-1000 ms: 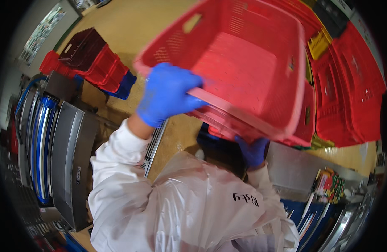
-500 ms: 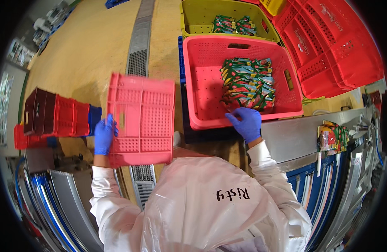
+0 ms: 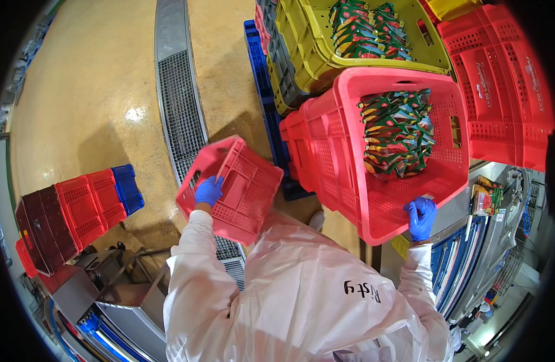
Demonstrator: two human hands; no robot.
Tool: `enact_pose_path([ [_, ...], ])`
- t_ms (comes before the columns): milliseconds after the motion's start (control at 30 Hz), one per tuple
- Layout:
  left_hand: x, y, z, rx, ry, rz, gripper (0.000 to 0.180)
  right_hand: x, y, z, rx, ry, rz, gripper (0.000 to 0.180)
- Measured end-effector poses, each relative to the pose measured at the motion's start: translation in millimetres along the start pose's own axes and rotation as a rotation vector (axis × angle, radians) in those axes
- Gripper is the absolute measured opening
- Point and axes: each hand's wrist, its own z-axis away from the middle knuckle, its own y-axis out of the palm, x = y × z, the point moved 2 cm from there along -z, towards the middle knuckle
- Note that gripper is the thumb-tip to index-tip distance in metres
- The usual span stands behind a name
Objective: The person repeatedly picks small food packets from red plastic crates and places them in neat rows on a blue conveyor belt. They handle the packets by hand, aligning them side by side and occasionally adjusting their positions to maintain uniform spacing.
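My left hand [image 3: 208, 190], in a blue glove, grips the rim of an empty red plastic crate [image 3: 241, 192] held low at my left side, above the floor. My right hand [image 3: 421, 218], also gloved blue, holds the near rim of a larger red crate [image 3: 350, 181]. That crate is tilted toward me and holds a pile of red and green packets [image 3: 398, 133]. I wear a white coverall.
A yellow crate [image 3: 307, 48] with more packets stands behind on blue pallet crates [image 3: 260, 78]. Red crates [image 3: 506, 78] stack at right, red and dark crates [image 3: 66, 217] lie at left. A floor drain grate [image 3: 179, 102] runs up the floor. Steel machinery [image 3: 108, 301] sits below left.
The empty red crate has swung down to my left side in my left hand. My right hand moved from inside the filled crate to its near rim, and that crate has tilted.
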Motion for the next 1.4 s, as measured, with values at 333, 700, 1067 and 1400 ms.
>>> enact_pose_path([
  [333,41.4,64.3,-110.3,0.068,0.019,-0.510,0.032,-4.9,2.3,-5.7,0.044,0.201,0.036,0.034],
  [700,68.2,75.9,-170.5,0.093,0.077,-0.192,0.032,8.5,-1.6,-16.6,0.002,0.283,0.132,0.016],
  [1067,-165.5,-109.0,-132.6,-0.176,0.567,0.581,0.024,-28.6,61.3,-90.9,-0.262,1.258,-1.227,0.050],
  [1400,-475.3,-62.7,92.7,-0.381,1.232,0.201,0.021,-54.1,136.4,-124.7,-0.078,1.416,-0.255,0.101],
])
